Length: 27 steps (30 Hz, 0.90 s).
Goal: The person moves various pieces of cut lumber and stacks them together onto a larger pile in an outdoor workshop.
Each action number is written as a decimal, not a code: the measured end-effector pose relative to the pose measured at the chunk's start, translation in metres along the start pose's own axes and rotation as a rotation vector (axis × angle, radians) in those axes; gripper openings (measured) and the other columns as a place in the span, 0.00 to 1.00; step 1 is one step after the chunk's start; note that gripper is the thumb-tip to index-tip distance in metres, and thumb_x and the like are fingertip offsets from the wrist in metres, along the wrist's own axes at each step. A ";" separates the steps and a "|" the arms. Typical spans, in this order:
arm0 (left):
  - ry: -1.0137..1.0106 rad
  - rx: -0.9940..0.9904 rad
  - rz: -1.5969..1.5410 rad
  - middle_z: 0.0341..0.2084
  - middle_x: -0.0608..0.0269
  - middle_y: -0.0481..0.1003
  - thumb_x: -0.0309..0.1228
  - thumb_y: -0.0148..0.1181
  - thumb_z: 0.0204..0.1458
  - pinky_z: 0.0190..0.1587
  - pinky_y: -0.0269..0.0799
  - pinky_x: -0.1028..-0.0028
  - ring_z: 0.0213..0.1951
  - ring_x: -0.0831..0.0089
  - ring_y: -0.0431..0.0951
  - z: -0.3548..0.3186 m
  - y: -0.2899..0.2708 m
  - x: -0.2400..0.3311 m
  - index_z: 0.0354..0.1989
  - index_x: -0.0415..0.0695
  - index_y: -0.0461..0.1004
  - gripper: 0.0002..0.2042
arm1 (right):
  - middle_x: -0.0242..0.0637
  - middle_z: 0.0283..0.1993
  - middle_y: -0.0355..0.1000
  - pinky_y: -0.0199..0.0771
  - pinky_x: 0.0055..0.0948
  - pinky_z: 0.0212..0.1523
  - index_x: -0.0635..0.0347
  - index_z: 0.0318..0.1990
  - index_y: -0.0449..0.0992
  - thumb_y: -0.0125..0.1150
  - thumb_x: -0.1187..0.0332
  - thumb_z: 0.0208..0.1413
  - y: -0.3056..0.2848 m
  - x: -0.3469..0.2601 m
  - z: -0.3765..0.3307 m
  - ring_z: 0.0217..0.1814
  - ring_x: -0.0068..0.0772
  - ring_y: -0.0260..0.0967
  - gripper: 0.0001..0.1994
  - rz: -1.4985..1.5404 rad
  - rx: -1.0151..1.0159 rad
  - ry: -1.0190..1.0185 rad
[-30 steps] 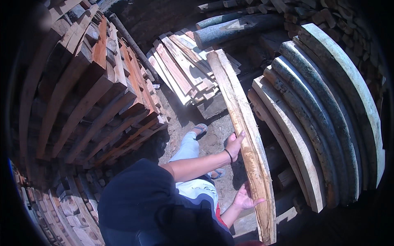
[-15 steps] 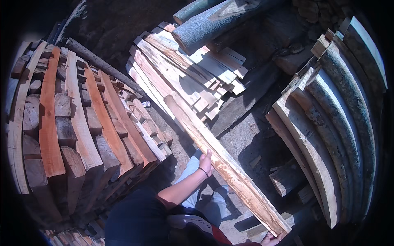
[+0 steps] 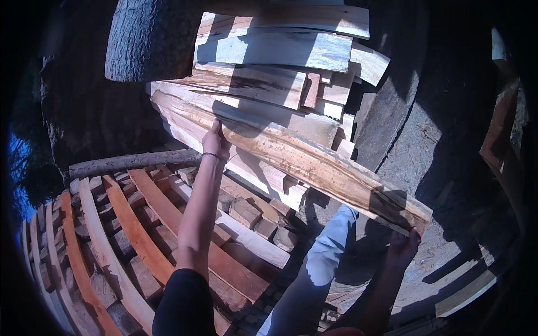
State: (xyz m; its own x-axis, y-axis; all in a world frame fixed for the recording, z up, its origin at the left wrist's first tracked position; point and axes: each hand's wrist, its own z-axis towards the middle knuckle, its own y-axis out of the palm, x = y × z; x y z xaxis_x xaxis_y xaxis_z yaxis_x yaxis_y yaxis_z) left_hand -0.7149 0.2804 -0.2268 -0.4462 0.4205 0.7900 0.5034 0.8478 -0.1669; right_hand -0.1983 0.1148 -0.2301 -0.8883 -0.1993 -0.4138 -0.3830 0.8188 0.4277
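Note:
A long rough-edged wooden plank [image 3: 314, 159] slants across the middle, its far end up left and its near end down right. My left hand [image 3: 217, 141] grips its lower edge toward the far end, thumb up against the broad face. At the near end my right hand [image 3: 404, 244] is closed on the corner, partly in shadow. Right behind the plank lies a pile of sawn boards [image 3: 280, 47]; the held plank overlaps the pile in view, and whether it touches the boards I cannot tell.
A thick bark-covered log [image 3: 151, 42] juts over the boards at the upper left. Stacked reddish and pale timber strips [image 3: 143, 235] with blocks between them fill the lower left, a thin pole [image 3: 131, 162] along their far edge. More timber [image 3: 465, 294] lies at the lower right.
The view has swung toward the board pile. My left arm has stretched forward, and the plank, still in both hands, has come over the pile and lies more crosswise.

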 end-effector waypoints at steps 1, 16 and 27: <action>-0.032 -0.126 -0.029 0.38 0.60 0.73 0.37 0.49 0.57 0.46 0.71 0.69 0.38 0.68 0.74 0.010 0.021 0.009 0.41 0.40 0.69 0.13 | 0.47 0.55 0.63 0.66 0.40 0.55 0.60 0.57 0.59 0.51 0.71 0.56 0.029 0.002 -0.002 0.55 0.41 0.65 0.21 -0.041 -0.007 -0.069; 0.611 0.237 1.404 0.56 0.35 0.58 0.62 0.40 0.50 0.58 0.55 0.58 0.57 0.45 0.58 0.109 0.073 0.069 0.59 0.40 0.57 0.38 | 0.48 0.55 0.54 0.66 0.52 0.55 0.55 0.55 0.47 0.53 0.81 0.52 0.329 0.091 0.113 0.56 0.45 0.60 0.26 -0.242 -0.059 -0.332; 0.534 0.352 1.459 0.65 0.49 0.39 0.52 0.47 0.50 0.57 0.39 0.39 0.66 0.48 0.36 0.028 0.044 -0.032 0.62 0.55 0.53 0.31 | 0.44 0.43 0.68 0.75 0.38 0.47 0.65 0.45 0.67 0.54 0.74 0.54 0.348 0.093 0.193 0.45 0.38 0.70 0.11 -0.590 -0.049 -0.325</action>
State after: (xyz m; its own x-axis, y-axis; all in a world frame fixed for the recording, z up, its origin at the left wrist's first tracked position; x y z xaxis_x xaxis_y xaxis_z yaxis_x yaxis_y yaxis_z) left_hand -0.6991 0.3131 -0.2757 0.5817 0.8105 -0.0684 0.0254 -0.1021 -0.9944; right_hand -0.3654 0.4855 -0.2747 -0.4084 -0.4276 -0.8065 -0.7983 0.5957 0.0884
